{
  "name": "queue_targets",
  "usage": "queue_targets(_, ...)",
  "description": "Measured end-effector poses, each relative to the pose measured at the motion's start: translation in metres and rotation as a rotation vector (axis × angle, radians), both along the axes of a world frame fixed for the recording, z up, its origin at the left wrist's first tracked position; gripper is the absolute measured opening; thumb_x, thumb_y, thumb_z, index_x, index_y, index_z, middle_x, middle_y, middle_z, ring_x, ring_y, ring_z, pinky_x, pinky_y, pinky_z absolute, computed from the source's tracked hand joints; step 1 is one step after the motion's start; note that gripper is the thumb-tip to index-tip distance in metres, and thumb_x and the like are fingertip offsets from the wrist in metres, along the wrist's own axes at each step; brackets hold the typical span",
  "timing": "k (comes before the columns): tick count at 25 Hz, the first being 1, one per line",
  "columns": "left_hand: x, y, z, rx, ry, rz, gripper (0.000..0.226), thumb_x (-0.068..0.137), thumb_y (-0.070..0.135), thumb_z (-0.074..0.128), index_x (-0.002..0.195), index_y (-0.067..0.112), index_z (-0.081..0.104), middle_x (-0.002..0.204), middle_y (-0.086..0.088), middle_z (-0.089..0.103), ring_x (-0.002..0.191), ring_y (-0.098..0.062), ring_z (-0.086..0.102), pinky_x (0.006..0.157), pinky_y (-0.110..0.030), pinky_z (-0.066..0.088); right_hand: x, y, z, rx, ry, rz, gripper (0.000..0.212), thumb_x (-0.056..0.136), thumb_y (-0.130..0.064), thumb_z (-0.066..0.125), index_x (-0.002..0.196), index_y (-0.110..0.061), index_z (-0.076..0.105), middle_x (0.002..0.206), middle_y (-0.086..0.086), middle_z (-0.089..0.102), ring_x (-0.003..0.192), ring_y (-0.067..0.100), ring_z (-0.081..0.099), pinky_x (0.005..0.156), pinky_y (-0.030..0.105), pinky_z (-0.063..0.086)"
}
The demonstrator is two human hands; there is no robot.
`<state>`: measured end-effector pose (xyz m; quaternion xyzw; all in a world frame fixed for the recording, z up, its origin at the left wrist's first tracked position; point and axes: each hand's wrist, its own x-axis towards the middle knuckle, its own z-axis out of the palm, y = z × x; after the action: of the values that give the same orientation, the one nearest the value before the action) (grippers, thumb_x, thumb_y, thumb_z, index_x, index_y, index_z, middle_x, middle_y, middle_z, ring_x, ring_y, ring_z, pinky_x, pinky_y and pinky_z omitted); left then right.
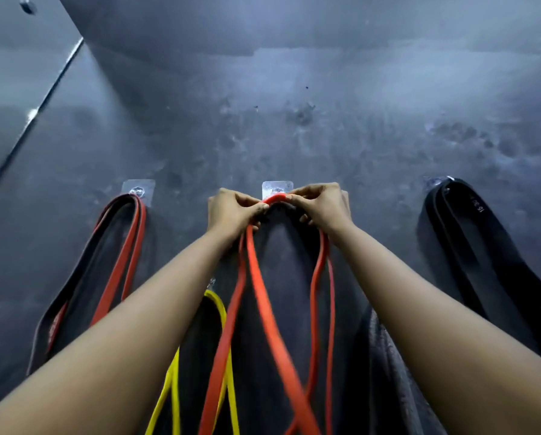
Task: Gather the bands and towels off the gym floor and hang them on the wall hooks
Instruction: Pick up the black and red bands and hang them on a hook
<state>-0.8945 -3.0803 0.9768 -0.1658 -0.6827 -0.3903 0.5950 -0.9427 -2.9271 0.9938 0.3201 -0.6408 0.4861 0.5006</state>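
Grey wall (294,89): hands (231,210) (322,207) pinch orange band (258,277), strands hanging downward.

1 view only: head-worn wide-angle camera, faces dark wall (294,89) straight on, near; middle hook (277,187) about frame centre.

Left grip (231,211), right grip (322,208) and both forearms (121,334) are bare.

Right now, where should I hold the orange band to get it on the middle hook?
Pinch the top bend of the orange band, left hand and right hand either side of the hook, coming from the front; the strands hang slack below, so only that arch slips over.
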Motion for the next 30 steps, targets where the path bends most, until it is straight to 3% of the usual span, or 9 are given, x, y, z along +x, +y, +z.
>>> queue_targets(3,0.0,0.004,-0.004,-0.057,0.097,0.22,0.021,0.07,0.032,0.074,0.086,0.018,0.076,0.09,-0.012,0.075,0.089,-0.019,0.068,0.08,-0.027,0.052,0.008,-0.002,-0.004,-0.032,-0.062,0.035,0.018,0.065,-0.046,0.073,0.065,-0.028,0.071,0.063,0.006,0.073,0.057,0.017,0.07,0.075,0.039,0.059)
queue_targets(5,0.004,0.004,0.003,-0.053,0.029,0.221,0.023,0.072,0.032,0.074,0.088,0.016,0.075,0.095,-0.012,0.074,0.1,-0.018,0.064,0.077,-0.019,0.044,0.018,-0.001,0.002,0.017,-0.087,-0.085,0.019,0.067,-0.045,0.072,0.068,-0.026,0.073,0.066,0.006,0.074,0.065,0.016,0.071,0.079,0.036,0.058)
queue_targets(7,0.007,-0.002,0.012,-0.039,-0.141,0.117,0.026,0.073,0.033,0.073,0.091,0.015,0.074,0.09,-0.011,0.073,0.096,-0.017,0.062,0.069,-0.017,0.042,0.03,0.005,0.013,0.101,-0.153,-0.154,0.022,0.069,-0.041,0.073,0.076,-0.02,0.075,0.073,0.008,0.075,0.072,0.017,0.07,0.071,0.031,0.057)
queue_targets(10,0.015,-0.004,0.021,-0.099,-0.33,0.013,0.033,0.074,0.035,0.072,0.096,0.01,0.073,0.079,-0.01,0.069,0.062,-0.015,0.05,0.06,-0.021,0.042,0.039,0.012,0.018,0.21,-0.29,-0.098,0.031,0.071,-0.035,0.075,0.087,-0.009,0.075,0.085,0.014,0.074,0.07,0.019,0.066,0.071,0.029,0.057)
queue_targets(14,0.021,0.0,0.033,-0.144,-0.28,0.206,0.031,0.078,0.036,0.068,0.098,0.012,0.073,0.104,-0.013,0.07,0.093,-0.023,0.061,0.074,-0.023,0.042,0.039,0.005,0.029,0.172,-0.315,-0.162,0.029,0.071,-0.03,0.075,0.089,-0.007,0.074,0.084,0.012,0.075,0.066,0.017,0.066,0.081,0.032,0.058)
queue_targets(18,0.024,0.0,0.03,-0.142,-0.3,0.207,0.03,0.075,0.032,0.072,0.096,0.011,0.073,0.102,-0.015,0.071,0.1,-0.022,0.063,0.079,-0.024,0.048,0.045,0.004,0.036,0.264,-0.359,-0.273,0.039,0.06,-0.044,0.079,0.086,-0.015,0.074,0.08,0.005,0.076,0.056,0.011,0.064,0.067,0.021,0.056)
queue_targets(20,0.019,-0.001,0.017,-0.126,-0.211,0.214,0.027,0.074,0.028,0.073,0.096,0.012,0.073,0.101,-0.014,0.072,0.101,-0.019,0.062,0.076,-0.022,0.043,0.036,0.002,0.016,0.167,-0.223,-0.255,0.037,0.06,-0.051,0.076,0.08,-0.019,0.075,0.075,0.005,0.075,0.066,0.016,0.069,0.071,0.025,0.056)
queue_targets(23,0.017,0.004,0.001,-0.186,-0.135,0.235,0.032,0.073,0.024,0.074,0.1,0.009,0.069,0.103,-0.015,0.071,0.103,-0.023,0.063,0.078,-0.021,0.04,0.026,-0.005,-0.014,0.04,-0.061,-0.248,0.027,0.073,-0.044,0.069,0.092,-0.026,0.072,0.096,0.006,0.074,0.098,0.024,0.066,0.086,0.032,0.05)
queue_targets(30,0.027,0.009,-0.006,-0.228,-0.111,0.322,0.044,0.084,0.032,0.061,0.119,0.007,0.057,0.122,-0.015,0.06,0.118,-0.028,0.052,0.097,-0.031,0.04,0.02,-0.01,-0.01,0.105,-0.081,-0.24,0.036,0.079,-0.032,0.065,0.114,-0.021,0.063,0.119,0.006,0.066,0.112,0.025,0.059,0.097,0.034,0.046)
